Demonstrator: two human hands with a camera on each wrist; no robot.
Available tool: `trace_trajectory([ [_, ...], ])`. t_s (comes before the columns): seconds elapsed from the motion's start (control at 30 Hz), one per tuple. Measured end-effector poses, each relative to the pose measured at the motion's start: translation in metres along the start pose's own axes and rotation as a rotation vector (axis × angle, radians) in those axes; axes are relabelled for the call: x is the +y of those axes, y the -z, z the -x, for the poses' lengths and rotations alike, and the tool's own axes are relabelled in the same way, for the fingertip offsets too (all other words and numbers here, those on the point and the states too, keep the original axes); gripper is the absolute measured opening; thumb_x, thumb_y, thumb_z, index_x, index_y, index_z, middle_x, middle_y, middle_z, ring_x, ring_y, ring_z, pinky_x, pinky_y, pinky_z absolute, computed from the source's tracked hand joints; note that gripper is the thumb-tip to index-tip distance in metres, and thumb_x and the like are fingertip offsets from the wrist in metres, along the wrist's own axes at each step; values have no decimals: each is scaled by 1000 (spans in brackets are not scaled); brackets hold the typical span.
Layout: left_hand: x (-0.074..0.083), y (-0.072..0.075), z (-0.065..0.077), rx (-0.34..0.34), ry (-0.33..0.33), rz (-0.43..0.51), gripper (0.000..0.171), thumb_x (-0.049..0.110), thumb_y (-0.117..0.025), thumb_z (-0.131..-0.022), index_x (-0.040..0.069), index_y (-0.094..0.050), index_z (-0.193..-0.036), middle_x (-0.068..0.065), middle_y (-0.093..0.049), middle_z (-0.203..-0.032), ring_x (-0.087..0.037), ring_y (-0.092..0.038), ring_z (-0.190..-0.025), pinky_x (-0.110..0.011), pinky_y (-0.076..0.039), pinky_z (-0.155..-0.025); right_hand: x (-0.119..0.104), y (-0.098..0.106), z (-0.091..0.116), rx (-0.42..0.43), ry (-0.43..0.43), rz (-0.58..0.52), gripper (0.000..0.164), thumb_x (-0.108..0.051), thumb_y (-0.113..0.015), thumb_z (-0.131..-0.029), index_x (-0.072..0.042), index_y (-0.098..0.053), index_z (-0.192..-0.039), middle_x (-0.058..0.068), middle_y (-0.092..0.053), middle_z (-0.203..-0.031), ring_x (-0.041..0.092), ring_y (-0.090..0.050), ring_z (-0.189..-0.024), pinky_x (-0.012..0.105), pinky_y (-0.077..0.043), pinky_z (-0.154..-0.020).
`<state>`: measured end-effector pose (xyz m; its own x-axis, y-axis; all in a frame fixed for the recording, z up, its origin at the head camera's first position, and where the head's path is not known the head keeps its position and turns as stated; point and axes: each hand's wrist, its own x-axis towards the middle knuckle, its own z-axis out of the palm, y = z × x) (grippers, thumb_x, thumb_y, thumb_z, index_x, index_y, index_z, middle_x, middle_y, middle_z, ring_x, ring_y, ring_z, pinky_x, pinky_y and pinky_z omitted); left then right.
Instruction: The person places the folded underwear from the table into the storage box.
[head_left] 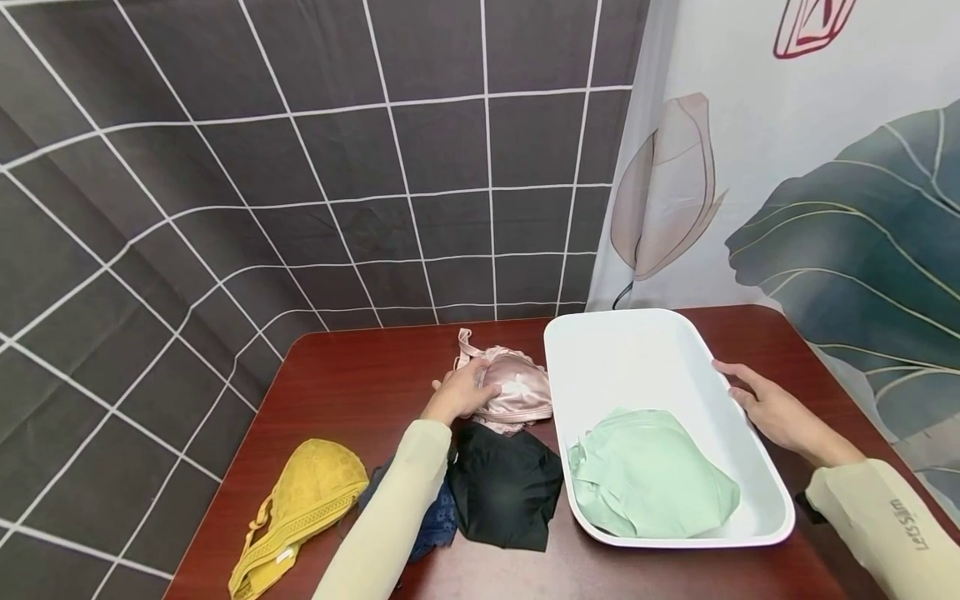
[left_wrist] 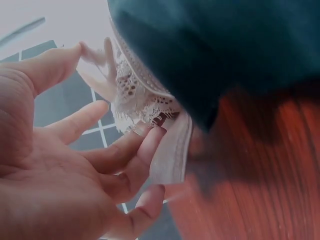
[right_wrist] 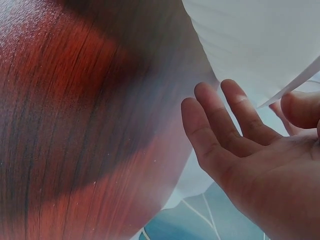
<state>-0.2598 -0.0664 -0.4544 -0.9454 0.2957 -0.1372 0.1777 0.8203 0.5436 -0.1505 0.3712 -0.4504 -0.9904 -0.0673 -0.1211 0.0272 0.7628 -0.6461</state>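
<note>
Near the bench's (head_left: 360, 375) far edge, the pink bra (head_left: 517, 381) is touched by the loosely spread left hand (head_left: 461, 392); the tray's rim (head_left: 762, 462) is touched, perhaps steadied, by the relaxed right hand (head_left: 778, 412).

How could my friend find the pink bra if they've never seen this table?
Find the big white tray on the red-brown table. By its left side, just beyond the black cloth, the person's left hand touches the pink bra. Unlike the black cloth, it is pale and shiny with lace.

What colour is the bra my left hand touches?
The bra is pale pink, clearest in the head view.
</note>
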Motion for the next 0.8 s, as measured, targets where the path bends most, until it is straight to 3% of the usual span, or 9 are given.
trace_trajectory([
  [0.43, 6, -1, -5, -7, -7, 60, 53, 35, -66, -87, 13, -50, -132, -10, -55, -130, -32, -45, -124, -68, -11, -101, -2, 1, 0, 1, -6, 9, 53, -15, -42, -101, 0, -21, -147, 39, -30, -136, 53, -49, -108, 54, -49, -76],
  [0.8, 13, -2, -6, 26, -49, 76, 47, 33, -67, -86, 15, -52, -127, -10, -55, -130, -31, -49, -121, -66, -17, -100, -3, 1, 1, 4, 1, 2, 53, -14, -42, -101, 0, -21, -147, 39, -30, -136, 53, -49, -108, 53, -49, -76],
])
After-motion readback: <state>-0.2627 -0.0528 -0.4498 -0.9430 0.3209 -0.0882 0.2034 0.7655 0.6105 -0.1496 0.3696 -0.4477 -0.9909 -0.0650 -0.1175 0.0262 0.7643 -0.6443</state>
